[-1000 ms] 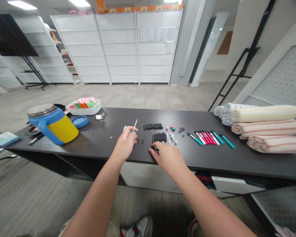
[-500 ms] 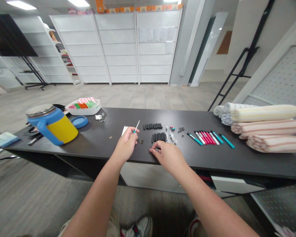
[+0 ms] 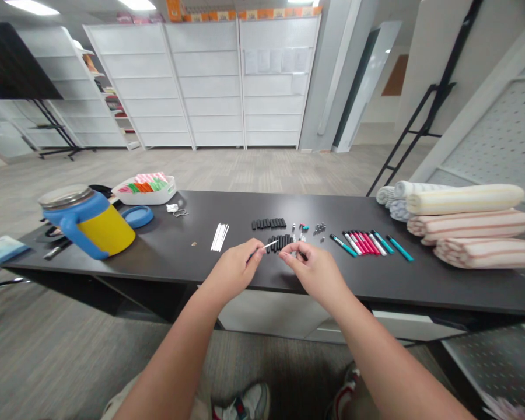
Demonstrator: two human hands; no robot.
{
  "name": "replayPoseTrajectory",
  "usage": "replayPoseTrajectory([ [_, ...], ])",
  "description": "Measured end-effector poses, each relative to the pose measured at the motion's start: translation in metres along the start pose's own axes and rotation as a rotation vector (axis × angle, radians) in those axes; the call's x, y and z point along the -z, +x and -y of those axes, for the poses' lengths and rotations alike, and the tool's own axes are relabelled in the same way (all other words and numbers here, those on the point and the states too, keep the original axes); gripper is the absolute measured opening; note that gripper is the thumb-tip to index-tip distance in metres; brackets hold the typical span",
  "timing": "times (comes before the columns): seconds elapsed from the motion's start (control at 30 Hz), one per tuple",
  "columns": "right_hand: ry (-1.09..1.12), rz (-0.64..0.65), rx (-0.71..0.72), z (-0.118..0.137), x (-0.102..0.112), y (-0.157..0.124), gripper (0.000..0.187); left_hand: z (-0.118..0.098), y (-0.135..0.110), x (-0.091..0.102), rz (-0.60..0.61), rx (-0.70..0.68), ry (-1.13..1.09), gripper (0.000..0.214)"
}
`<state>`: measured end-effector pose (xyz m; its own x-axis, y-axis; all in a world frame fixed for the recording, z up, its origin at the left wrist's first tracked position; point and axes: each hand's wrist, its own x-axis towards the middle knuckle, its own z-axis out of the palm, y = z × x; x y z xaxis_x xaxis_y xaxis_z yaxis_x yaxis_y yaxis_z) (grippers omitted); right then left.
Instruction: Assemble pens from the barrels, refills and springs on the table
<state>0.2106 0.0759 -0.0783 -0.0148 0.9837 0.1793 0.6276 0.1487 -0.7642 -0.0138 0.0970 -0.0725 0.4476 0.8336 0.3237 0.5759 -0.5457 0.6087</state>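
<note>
Pens (image 3: 367, 243) between tubes (image 3: 283, 241) and towels (image 3: 469, 226)

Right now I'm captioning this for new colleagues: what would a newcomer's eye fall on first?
Probably the large blue-and-yellow mug with silvery top, near the left end of the black table. Next, likely, the pale striped cloth rolls at the table's right end. Between them, the left hand holds a thin white stick pointing toward the right hand.

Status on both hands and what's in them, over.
Left hand pinching thin white stick, tip pointing rightward. Right hand apparently gripping small dark piece, mostly hidden. Black tubes lying close beyond both hands.
</note>
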Motion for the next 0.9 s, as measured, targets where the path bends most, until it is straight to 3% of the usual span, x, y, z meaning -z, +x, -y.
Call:
replayPoseTrajectory([
  [0.17, 0.094, -0.051, -0.007, -0.012, 0.012, -0.006, 0.030, 0.000, 0.001, -0.009, 0.062, -0.084, 0.154, 0.027],
  [0.4, 0.165, -0.087, -0.025, -0.024, 0.011, -0.011, 0.036, 0.002, 0.002, -0.013, 0.103, -0.136, 0.309, 0.029],
  [0.9, 0.132, -0.035, -0.002, -0.020, 0.012, -0.007, 0.031, 0.001, 0.003, -0.013, 0.125, -0.133, 0.310, 0.031],
])
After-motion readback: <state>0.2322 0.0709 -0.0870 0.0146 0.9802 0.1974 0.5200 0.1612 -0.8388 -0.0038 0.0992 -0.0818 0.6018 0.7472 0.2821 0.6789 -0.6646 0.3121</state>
